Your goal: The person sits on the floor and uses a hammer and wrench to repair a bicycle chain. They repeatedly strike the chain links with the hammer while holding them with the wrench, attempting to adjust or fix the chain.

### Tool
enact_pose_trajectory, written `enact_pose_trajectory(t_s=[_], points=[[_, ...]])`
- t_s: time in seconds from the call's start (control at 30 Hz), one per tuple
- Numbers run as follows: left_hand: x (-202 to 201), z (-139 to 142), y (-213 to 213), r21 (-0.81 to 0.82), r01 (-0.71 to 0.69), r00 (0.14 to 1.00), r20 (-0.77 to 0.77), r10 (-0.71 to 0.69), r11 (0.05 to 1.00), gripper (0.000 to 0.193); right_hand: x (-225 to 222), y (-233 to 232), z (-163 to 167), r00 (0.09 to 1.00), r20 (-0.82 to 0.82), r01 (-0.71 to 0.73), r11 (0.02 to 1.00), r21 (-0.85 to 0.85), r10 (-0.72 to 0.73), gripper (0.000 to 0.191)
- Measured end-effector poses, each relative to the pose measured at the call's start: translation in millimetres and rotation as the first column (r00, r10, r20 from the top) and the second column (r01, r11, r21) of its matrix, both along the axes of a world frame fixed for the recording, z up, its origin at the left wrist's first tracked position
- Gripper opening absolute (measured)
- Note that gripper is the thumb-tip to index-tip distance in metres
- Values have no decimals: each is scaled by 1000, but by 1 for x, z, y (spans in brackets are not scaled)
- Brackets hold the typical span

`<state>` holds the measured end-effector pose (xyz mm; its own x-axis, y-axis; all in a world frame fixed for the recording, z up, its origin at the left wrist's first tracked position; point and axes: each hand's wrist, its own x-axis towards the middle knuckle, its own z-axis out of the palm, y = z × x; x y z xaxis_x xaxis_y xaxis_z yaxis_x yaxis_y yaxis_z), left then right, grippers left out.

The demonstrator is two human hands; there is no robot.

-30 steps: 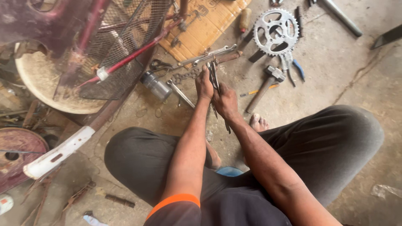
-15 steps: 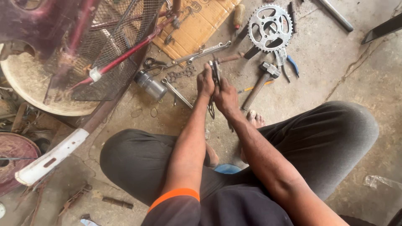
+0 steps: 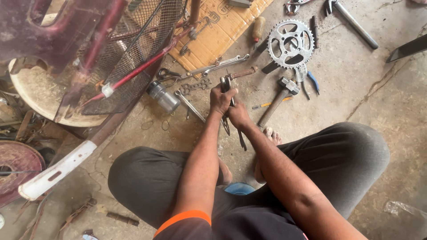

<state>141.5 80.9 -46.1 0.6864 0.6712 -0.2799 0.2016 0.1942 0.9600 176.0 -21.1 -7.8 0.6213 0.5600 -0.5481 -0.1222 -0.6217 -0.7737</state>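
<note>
I sit cross-legged on a concrete floor. Both hands meet in front of my knees around dark metal pliers (image 3: 227,83). My left hand (image 3: 221,98) grips the upper part near the jaws. My right hand (image 3: 239,116) closes around the handles, whose ends (image 3: 241,141) hang below it. What the jaws hold is too small to tell. A short bicycle chain piece (image 3: 195,86) lies on the floor just left of my hands.
A toothed sprocket (image 3: 291,43), a hammer (image 3: 278,98), blue-handled pliers (image 3: 311,80), wrenches (image 3: 218,66), a screwdriver (image 3: 258,29) and a small metal cylinder (image 3: 163,97) lie around on the floor and cardboard (image 3: 218,31). A maroon bicycle frame with wire basket (image 3: 129,53) stands at left.
The hands and pliers stay together in about the same spot; the view has shifted slightly, and the pliers' jaws now point more upright.
</note>
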Motion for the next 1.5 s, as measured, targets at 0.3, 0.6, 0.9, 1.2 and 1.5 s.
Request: enact_pose_trajectory(t_s=[0.3, 0.6, 0.9, 1.2, 1.5], points=[[2, -4, -4, 37, -8, 1000, -21, 8, 999, 29, 7, -7, -11, 1000, -8, 1, 1000, -12, -1, 53], [3, 16, -4, 64, -17, 997, -79, 22, 998, 22, 4, -1, 2, 1000, 14, 8, 997, -74, -7, 49], [6, 4, -1, 185, 74, 983, -181, -40, 980, 29, -7, 1, 1, 985, 140, 79, 988, 132, -97, 43], [-2, 26, 9, 288, -47, 999, -1, 49, 956, 36, 8, 20, 4, 926, 374, -16, 986, 166, -48, 44], [-71, 1, -63, 133, -96, 995, -29, 101, 986, 53, 17, 23, 32, 904, -88, 425, 902, 75, -419, 50]])
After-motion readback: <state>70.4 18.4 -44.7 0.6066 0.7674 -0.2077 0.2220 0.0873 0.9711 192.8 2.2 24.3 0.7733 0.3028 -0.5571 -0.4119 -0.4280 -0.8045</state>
